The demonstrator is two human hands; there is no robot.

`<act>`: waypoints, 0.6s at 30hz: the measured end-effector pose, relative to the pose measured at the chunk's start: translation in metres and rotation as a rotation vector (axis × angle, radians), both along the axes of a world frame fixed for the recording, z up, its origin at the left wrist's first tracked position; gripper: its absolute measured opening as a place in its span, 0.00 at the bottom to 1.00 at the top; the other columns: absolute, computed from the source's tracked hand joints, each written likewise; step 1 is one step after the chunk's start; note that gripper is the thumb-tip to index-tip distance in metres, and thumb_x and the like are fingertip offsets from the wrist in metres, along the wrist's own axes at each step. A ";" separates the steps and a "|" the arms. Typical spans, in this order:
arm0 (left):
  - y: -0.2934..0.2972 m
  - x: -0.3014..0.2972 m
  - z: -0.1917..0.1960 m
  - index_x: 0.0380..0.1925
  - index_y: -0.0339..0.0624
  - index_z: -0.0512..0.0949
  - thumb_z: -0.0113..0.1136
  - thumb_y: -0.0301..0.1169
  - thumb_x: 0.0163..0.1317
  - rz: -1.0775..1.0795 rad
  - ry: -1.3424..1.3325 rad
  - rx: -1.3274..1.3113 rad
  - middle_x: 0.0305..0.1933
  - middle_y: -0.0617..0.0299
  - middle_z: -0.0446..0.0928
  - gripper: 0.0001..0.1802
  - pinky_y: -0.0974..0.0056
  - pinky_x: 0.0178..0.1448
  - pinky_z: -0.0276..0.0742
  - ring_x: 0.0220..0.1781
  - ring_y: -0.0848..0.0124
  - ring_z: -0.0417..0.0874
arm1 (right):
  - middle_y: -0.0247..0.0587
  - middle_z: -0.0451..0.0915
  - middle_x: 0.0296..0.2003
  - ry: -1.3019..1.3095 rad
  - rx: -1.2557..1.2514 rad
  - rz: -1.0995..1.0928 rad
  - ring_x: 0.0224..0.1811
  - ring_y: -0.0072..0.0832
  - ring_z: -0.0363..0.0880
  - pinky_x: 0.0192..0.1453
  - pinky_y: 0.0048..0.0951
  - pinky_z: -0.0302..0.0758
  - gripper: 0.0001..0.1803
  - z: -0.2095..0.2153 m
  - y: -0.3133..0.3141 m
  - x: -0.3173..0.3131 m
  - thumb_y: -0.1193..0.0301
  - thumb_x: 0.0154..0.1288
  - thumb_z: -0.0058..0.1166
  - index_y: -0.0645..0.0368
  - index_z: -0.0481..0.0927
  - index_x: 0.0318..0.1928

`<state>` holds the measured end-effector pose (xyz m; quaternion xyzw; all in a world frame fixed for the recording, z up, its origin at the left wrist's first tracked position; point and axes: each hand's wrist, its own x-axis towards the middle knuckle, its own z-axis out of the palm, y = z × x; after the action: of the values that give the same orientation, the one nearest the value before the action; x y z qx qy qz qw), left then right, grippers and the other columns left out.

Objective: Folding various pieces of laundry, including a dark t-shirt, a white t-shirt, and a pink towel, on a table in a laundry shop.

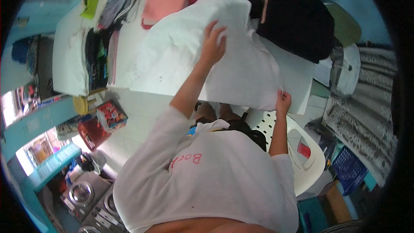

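Observation:
A white cloth lies spread over the white table, slightly wrinkled along its right edge. It could be a garment, but its kind is not clear. My left hand is over the middle of the cloth, fingers spread and slightly bent, holding nothing. At the near right corner, my right hand pinches the cloth's edge between thumb and fingers. That corner reaches the table's near edge.
Folded pink cloth and a black stack of cloth sit at the back. More folded clothes stand on the left. A white plastic chair is close on my right, a blue basket beyond it. Red crates stand left on the floor.

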<state>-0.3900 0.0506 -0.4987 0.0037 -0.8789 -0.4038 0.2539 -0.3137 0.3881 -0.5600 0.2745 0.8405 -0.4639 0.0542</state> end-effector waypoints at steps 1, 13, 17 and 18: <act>-0.022 0.036 -0.005 0.42 0.43 0.69 0.52 0.20 0.48 0.088 -0.075 -0.029 0.55 0.47 0.59 0.18 0.56 0.59 0.57 0.58 0.52 0.59 | 0.36 0.72 0.26 0.005 0.016 0.035 0.27 0.20 0.68 0.32 0.20 0.66 0.18 -0.005 0.004 -0.001 0.62 0.53 0.55 0.65 0.71 0.35; -0.258 0.199 -0.054 0.32 0.41 0.74 0.58 0.35 0.46 0.592 -0.650 -0.267 0.36 0.50 0.74 0.13 0.56 0.44 0.68 0.42 0.56 0.73 | 0.41 0.74 0.25 -0.002 0.337 0.191 0.28 0.26 0.71 0.35 0.26 0.69 0.22 -0.019 0.016 -0.008 0.57 0.53 0.55 0.68 0.72 0.30; -0.327 0.152 -0.001 0.26 0.40 0.77 0.58 0.36 0.46 0.411 -0.921 -0.249 0.29 0.52 0.77 0.11 0.60 0.39 0.71 0.33 0.61 0.78 | 0.42 0.75 0.26 -0.023 0.324 0.159 0.29 0.29 0.72 0.36 0.27 0.69 0.22 -0.015 0.015 -0.007 0.57 0.52 0.54 0.66 0.71 0.32; -0.346 0.136 0.015 0.25 0.40 0.78 0.60 0.37 0.45 0.339 -0.933 -0.371 0.26 0.52 0.77 0.11 0.62 0.38 0.71 0.31 0.63 0.78 | 0.42 0.75 0.26 0.022 0.352 0.184 0.29 0.29 0.72 0.36 0.27 0.69 0.22 -0.015 0.014 -0.006 0.57 0.52 0.54 0.66 0.71 0.32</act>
<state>-0.2542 -0.2954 -0.4836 0.2799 -0.9422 -0.1502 -0.1063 -0.3198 0.4025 -0.5752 0.1966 0.9308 -0.3059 0.0383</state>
